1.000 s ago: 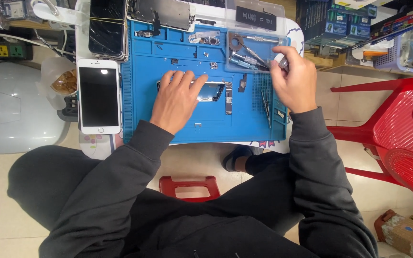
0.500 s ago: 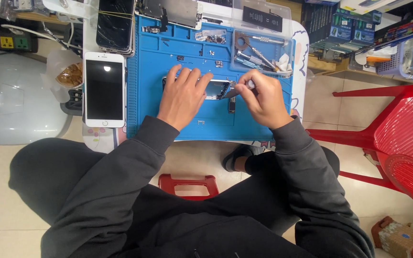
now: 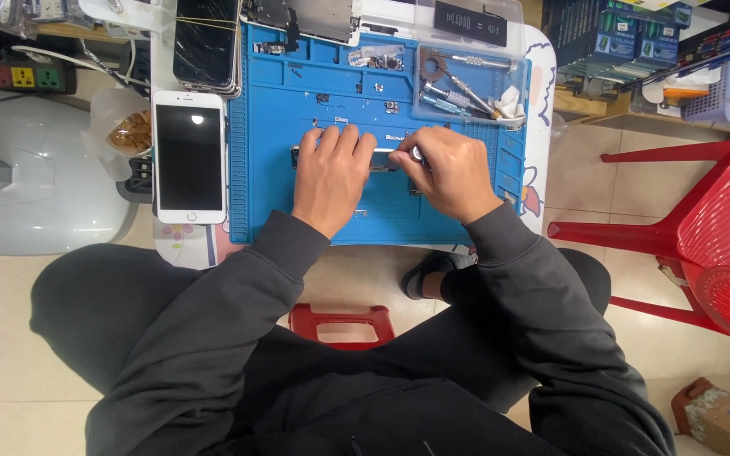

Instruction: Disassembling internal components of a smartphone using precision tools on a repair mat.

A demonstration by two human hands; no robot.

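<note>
My left hand lies flat on an opened phone body in the middle of the blue work mat, holding it down. My right hand is curled around a small silver-tipped tool, a screwdriver by its look, with the tip over the phone's right end. Most of the phone is hidden under both hands. Both sleeves are dark grey.
A white phone lies left of the mat, a cracked dark phone above it. A clear tray of tools sits at the mat's top right. A power strip is far left, red plastic chairs to the right.
My right hand came from the mat's right edge to the phone, carrying the small tool, and now rests next to my left hand. The left hand stayed on the phone.
</note>
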